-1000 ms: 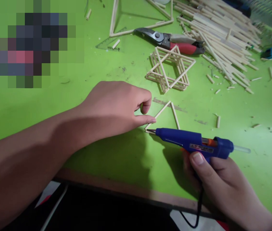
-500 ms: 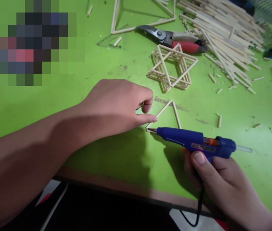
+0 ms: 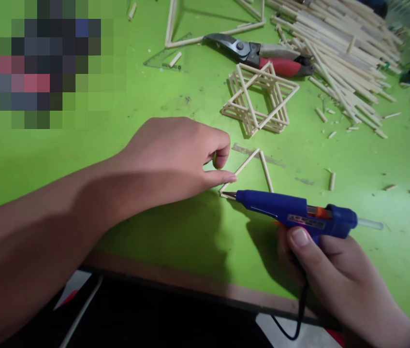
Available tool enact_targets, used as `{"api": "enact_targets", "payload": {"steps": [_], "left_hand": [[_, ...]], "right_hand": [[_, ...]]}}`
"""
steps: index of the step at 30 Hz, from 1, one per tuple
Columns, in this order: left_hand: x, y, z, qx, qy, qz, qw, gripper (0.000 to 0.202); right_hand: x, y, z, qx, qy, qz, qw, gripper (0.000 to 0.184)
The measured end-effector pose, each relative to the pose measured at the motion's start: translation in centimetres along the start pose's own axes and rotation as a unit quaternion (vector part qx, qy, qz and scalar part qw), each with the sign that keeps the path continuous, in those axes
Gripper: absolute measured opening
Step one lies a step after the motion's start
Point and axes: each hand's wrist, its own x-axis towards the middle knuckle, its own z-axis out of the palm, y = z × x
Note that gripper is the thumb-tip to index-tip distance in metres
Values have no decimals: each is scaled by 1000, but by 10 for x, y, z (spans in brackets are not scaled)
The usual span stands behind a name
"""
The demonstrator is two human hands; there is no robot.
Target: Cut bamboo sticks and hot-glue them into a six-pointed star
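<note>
While the left hand [image 3: 176,150] steadies the wooden stick triangle [image 3: 249,161] on the green table [image 3: 382,270], its fingers [image 3: 225,178] narrowly pinched on one stick, the blue hot glue gun [image 3: 281,209] points at the lower corner. The right hand [image 3: 339,273] wraps round the gun; a firm, steady pinch suits this joint.

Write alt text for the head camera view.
A right hand holds a blue hot glue gun, its nozzle at the lower corner of a small triangle of thin wooden sticks, while a left hand touches the triangle on a bright green table. Beyond lie a wooden-stick lattice frame, red-handled metal snips and a pile of loose wooden sticks.
</note>
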Motion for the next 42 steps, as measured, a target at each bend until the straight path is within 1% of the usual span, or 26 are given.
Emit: {"api": "enact_targets", "payload": {"steps": [4, 11, 16, 23, 27, 32, 39, 42], "left_hand": [[-1, 2, -1, 7, -5, -10, 1000, 35], [0, -1, 3, -2, 4, -3, 1000, 35], [-1, -2, 3, -3, 9, -4, 1000, 36], [-1, -3, 5, -5, 21, 5, 1000, 35], [-1, -4, 6, 0, 25, 7, 1000, 35], [-2, -3, 7, 3, 35, 7, 999, 35], [-3, 0, 2, 4, 21, 9, 1000, 34], [-3, 0, 2, 9, 29, 9, 999, 34]], "right_hand": [[-1, 1, 0, 11, -3, 4, 1000, 67], [0, 0, 1, 2, 7, 0, 1000, 67], [-2, 4, 0, 8, 10, 7, 1000, 67], [-3, 10, 0, 33, -6, 6, 999, 61], [-3, 7, 0, 38, 5, 4, 999, 64], [-2, 6, 1, 63, 10, 3, 998, 57], [-1, 8, 2, 55, 1, -7, 998, 66], [0, 8, 3, 60, -4, -13, 998, 66]]}}
